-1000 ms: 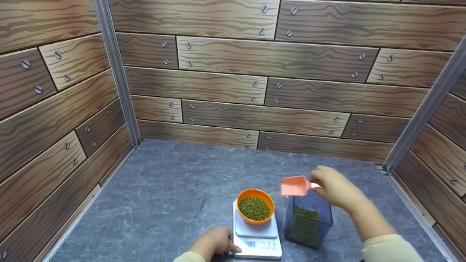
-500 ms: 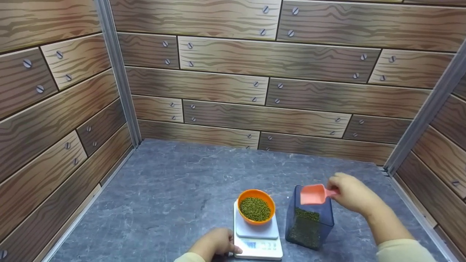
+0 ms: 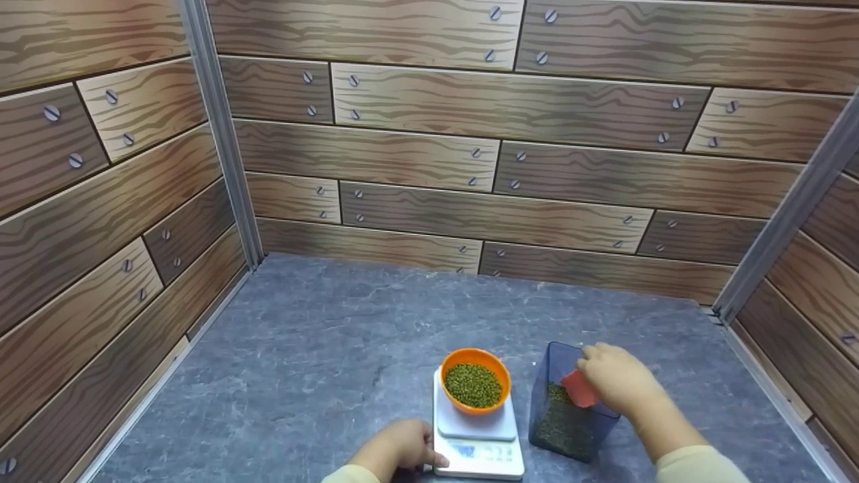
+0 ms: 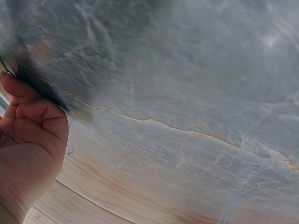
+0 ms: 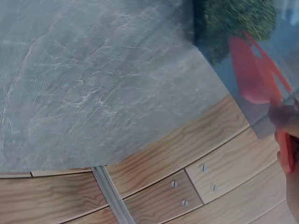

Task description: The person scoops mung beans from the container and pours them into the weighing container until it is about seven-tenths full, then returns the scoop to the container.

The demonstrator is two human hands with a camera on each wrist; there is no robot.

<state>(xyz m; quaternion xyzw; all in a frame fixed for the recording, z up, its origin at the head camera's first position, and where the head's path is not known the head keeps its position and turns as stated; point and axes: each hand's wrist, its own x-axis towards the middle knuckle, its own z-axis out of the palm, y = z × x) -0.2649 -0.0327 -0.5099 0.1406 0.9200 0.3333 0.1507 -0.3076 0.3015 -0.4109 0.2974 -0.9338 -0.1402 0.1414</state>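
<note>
My right hand (image 3: pixel 619 380) grips the handle of a pink-red scoop (image 3: pixel 580 389), its blade dipped inside a tall translucent blue container (image 3: pixel 540 410). The right wrist view shows the scoop (image 5: pixel 250 77) through the container's wall, tilted close to the green beans (image 5: pixel 229 21), which look like mung beans. My left hand (image 3: pixel 402 443) holds the front left corner of a white kitchen scale (image 3: pixel 476 463), thumb on top and fingers curled at its side. An orange bowl (image 3: pixel 476 356) of the same beans (image 3: pixel 472 386) sits on the scale; the display is too blurred to read.
The container stands just right of the scale on a grey marbled tabletop (image 3: pixel 322 349). Wood-patterned walls (image 3: pixel 402 154) enclose the back and both sides, with grey metal strips (image 3: pixel 228 147) at the corners. A few tiny specks lie behind the container.
My right hand first moved right with the scoop, from beside the bowl to above the container, then lowered the blade inside and tilted it downward. My left hand stays at the scale.
</note>
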